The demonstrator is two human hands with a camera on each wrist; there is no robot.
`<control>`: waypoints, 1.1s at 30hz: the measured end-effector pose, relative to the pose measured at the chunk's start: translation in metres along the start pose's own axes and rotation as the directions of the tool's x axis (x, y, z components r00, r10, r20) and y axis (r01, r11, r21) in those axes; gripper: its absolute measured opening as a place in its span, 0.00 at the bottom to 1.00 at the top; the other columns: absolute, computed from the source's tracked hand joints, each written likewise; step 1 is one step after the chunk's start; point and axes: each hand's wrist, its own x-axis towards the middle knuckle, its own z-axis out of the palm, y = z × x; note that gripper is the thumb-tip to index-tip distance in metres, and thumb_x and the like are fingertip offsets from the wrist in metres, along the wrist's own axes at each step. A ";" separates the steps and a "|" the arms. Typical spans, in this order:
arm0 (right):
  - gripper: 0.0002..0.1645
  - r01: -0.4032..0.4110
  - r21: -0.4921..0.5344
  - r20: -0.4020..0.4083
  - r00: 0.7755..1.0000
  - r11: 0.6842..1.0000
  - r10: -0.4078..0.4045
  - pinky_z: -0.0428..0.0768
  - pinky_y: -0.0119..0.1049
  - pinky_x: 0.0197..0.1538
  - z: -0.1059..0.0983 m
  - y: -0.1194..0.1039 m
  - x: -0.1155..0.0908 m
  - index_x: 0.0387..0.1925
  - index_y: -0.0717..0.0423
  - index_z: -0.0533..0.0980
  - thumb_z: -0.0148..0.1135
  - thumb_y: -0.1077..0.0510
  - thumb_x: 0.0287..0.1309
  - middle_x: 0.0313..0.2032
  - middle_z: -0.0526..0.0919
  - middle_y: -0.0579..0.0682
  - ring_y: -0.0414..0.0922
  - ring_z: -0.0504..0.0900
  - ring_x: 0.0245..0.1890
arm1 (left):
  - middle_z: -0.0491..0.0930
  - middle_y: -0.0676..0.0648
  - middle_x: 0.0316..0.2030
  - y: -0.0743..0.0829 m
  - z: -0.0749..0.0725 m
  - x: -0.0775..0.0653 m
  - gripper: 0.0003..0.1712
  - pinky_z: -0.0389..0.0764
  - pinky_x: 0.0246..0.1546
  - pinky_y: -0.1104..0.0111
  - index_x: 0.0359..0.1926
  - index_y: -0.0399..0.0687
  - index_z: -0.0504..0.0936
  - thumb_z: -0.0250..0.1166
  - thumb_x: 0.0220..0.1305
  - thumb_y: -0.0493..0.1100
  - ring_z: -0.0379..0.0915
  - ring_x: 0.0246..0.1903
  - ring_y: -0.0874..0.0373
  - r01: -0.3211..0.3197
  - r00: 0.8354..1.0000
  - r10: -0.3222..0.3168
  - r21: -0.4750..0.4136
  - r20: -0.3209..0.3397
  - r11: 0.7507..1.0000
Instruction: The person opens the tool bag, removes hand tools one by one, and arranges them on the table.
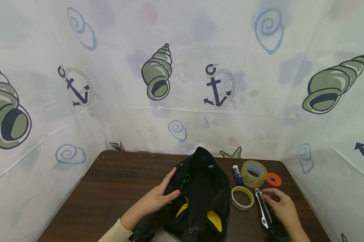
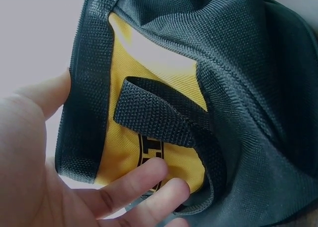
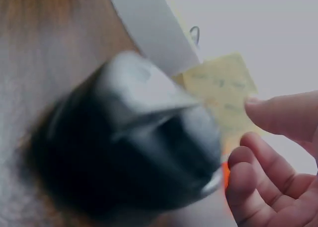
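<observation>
A black bag [image 1: 200, 188] with yellow panels stands on the table in front of me. My left hand [image 1: 157, 200] rests against its left side, fingers spread and thumb toward the front. The left wrist view shows those fingers [image 2: 144, 187] over a yellow panel [image 2: 124, 152], beside a black webbing loop [image 2: 154, 113]. On the right lies a utility knife [image 1: 263, 208] with a black and white handle. My right hand [image 1: 280, 203] hovers beside its upper end, thumb and fingers apart. The knife [image 3: 134, 137] looms blurred in the right wrist view, away from the fingertips.
Past the knife are a clear packing tape roll [image 1: 254, 183], an orange tape roll [image 1: 273, 179] and a glue stick [image 1: 237, 175]. A white tape roll [image 1: 234, 201] lies between bag and knife. Patterned cloth [image 1: 188, 114] hangs around the dark wooden table [image 1: 118, 188].
</observation>
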 end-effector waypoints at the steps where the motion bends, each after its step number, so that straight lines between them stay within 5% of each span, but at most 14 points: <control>1: 0.19 0.016 0.002 -0.021 1.000 1.000 -0.016 0.82 0.35 0.31 -0.002 -0.004 -0.001 0.57 0.56 0.87 0.74 0.50 0.72 0.40 0.90 0.52 0.38 0.82 0.28 | 0.88 0.49 0.46 0.000 0.000 0.000 0.50 0.84 0.51 0.51 0.82 1.00 0.33 0.60 0.79 0.70 0.86 0.42 0.53 0.002 1.000 -0.002 -0.001 0.000 1.000; 7: 0.11 0.179 -0.075 -0.150 0.971 0.981 -0.188 0.78 0.29 0.33 -0.009 -0.047 -0.013 0.49 0.52 0.89 0.76 0.53 0.70 0.37 0.90 0.49 0.27 0.79 0.32 | 0.88 0.49 0.50 -0.001 0.000 0.000 0.50 0.84 0.54 0.49 0.82 0.99 0.33 0.60 0.79 0.70 0.86 0.43 0.54 -0.007 1.000 0.007 -0.009 -0.006 1.000; 14: 0.06 0.328 -0.016 -0.140 0.935 0.945 -0.327 0.80 0.29 0.33 -0.006 -0.111 -0.033 0.47 0.47 0.89 0.75 0.57 0.70 0.37 0.88 0.47 0.33 0.80 0.31 | 0.89 0.48 0.50 -0.001 0.000 -0.002 0.49 0.84 0.56 0.47 0.82 0.99 0.33 0.60 0.80 0.67 0.87 0.44 0.53 -0.005 1.000 0.005 -0.012 -0.002 1.000; 20: 0.06 0.446 0.126 -0.049 0.895 0.886 -0.443 0.84 0.30 0.37 0.004 -0.160 -0.049 0.48 0.47 0.88 0.73 0.57 0.73 0.41 0.88 0.46 0.36 0.84 0.35 | 0.89 0.48 0.49 -0.003 0.001 -0.002 0.50 0.84 0.55 0.48 0.82 0.99 0.33 0.61 0.80 0.68 0.87 0.43 0.54 -0.003 1.000 0.003 -0.009 -0.003 1.000; 26: 0.07 0.463 0.278 0.063 0.865 0.842 -0.497 0.84 0.32 0.37 0.020 -0.196 -0.053 0.49 0.49 0.86 0.72 0.57 0.73 0.40 0.85 0.48 0.41 0.82 0.33 | 0.89 0.48 0.49 -0.004 0.001 -0.002 0.50 0.84 0.55 0.47 0.82 0.99 0.33 0.61 0.80 0.68 0.87 0.43 0.53 -0.009 1.000 0.009 -0.013 -0.005 1.000; 33: 0.08 0.388 0.336 0.228 0.851 0.858 -0.474 0.85 0.35 0.39 0.042 -0.225 -0.050 0.51 0.49 0.85 0.71 0.53 0.75 0.37 0.84 0.53 0.48 0.83 0.32 | 0.89 0.49 0.47 -0.005 0.001 -0.001 0.51 0.85 0.54 0.49 0.85 0.93 0.33 0.61 0.81 0.65 0.87 0.43 0.55 -0.014 1.000 0.014 -0.013 -0.004 1.000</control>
